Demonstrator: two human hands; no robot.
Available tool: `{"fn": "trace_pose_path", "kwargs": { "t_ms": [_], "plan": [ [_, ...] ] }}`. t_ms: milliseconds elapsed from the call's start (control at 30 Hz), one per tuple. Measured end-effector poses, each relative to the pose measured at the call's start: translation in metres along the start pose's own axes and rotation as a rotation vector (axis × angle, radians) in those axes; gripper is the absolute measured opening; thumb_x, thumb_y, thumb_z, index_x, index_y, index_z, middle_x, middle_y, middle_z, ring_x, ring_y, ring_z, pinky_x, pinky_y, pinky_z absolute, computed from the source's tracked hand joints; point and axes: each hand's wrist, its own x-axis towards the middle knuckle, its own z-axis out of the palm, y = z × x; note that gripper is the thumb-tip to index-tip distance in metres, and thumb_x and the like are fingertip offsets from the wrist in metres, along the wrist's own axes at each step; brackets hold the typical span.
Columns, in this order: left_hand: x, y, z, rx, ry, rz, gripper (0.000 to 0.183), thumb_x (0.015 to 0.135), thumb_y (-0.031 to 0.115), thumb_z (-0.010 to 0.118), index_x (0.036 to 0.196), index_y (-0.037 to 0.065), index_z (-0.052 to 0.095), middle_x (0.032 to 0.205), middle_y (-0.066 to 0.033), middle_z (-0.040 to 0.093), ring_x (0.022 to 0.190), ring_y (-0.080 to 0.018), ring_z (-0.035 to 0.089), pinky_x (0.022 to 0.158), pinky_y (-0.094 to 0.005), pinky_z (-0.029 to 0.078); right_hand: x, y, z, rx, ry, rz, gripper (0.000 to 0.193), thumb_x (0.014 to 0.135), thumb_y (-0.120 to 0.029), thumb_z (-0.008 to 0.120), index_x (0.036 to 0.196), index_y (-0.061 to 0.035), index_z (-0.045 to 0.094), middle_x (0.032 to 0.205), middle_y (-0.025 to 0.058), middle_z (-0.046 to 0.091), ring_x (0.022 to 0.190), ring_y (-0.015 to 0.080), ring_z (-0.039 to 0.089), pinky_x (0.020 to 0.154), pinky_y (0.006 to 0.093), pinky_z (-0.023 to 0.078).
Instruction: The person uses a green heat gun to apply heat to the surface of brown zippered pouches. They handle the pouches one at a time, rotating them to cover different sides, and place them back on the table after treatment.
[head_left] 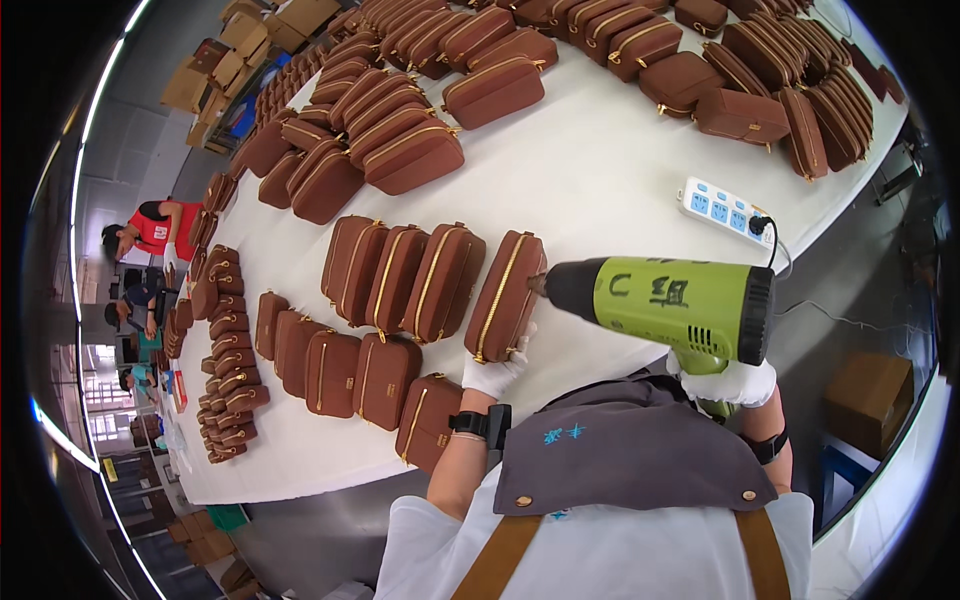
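Left hand [497,372], gloved, steadied an upright brown zip bag [505,297] on the white bench [600,190], grip closed on its lower edge. Right hand [738,381] clamped a green heat gun [665,302], nozzle at the bag's side.

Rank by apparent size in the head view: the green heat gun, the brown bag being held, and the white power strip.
1. green heat gun, though it sits nearest the camera
2. brown bag, held by the left hand
3. white power strip
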Motion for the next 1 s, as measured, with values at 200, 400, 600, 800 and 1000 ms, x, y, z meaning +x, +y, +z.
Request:
{"fn": "trace_pose_path", "kwargs": {
  "t_ms": [200, 400, 600, 800, 1000],
  "plan": [
    [-0.004, 0.002, -0.017, -0.203, 0.004, 0.248, 0.057, 0.099, 0.039, 0.038, 0.144, 0.004, 0.038, 0.146, -0.0242, 0.042, 0.114, -0.0375, 0.060, 0.072, -0.0394, 0.056, 0.021, -0.018, -0.002, 0.072, 0.046, 0.116, 0.047, 0.067, 0.006, 0.074, 0.112, -0.0015, 0.061, 0.093, 0.0064, 0.066, 0.082, 0.0154, 0.061, 0.071, 0.0326, 0.053],
    [-0.002, -0.030, -0.035, -0.355, -0.045, 0.336, 0.043, 0.104, 0.023, 0.034, 0.139, -0.002, 0.040, 0.145, -0.0187, 0.044, 0.127, -0.0376, 0.051, 0.090, -0.0435, 0.056, 0.039, -0.008, -0.012, 0.176, -0.037, 0.236, 0.059, 0.065, 0.009, 0.072, 0.121, 0.0014, 0.055, 0.094, 0.0118, 0.065, 0.082, 0.0196, 0.062, 0.066, 0.0311, 0.053],
    [0.016, -0.054, 0.018, -0.238, -0.250, 0.372, 0.036, 0.098, 0.002, 0.050, 0.133, 0.001, 0.046, 0.139, -0.0191, 0.048, 0.126, -0.0357, 0.052, 0.102, -0.0465, 0.050, 0.063, 0.000, -0.031, 0.184, -0.016, 0.155, 0.057, 0.065, 0.010, 0.069, 0.119, 0.0054, 0.051, 0.086, 0.0167, 0.064, 0.060, 0.0207, 0.063, 0.047, 0.0317, 0.054],
    [0.033, -0.016, 0.012, -0.341, -0.219, 0.598, 0.026, 0.095, 0.001, 0.053, 0.120, -0.006, 0.051, 0.128, -0.0216, 0.054, 0.122, -0.0377, 0.053, 0.105, -0.0467, 0.048, 0.078, 0.020, -0.051, 0.267, 0.084, 0.040, 0.081, 0.054, 0.011, 0.068, 0.129, 0.0051, 0.038, 0.079, 0.0238, 0.059, 0.050, 0.0266, 0.061, 0.039, 0.0370, 0.053],
    [0.031, 0.002, 0.019, -0.188, -0.196, 0.790, 0.026, 0.094, 0.006, 0.057, 0.117, -0.005, 0.054, 0.126, -0.0206, 0.056, 0.122, -0.0378, 0.052, 0.106, -0.0456, 0.047, 0.076, 0.004, -0.054, 0.327, 0.167, 0.060, 0.079, 0.057, 0.005, 0.070, 0.129, 0.0061, 0.037, 0.079, 0.0222, 0.059, 0.050, 0.0252, 0.060, 0.039, 0.0342, 0.053]
  ]
}}
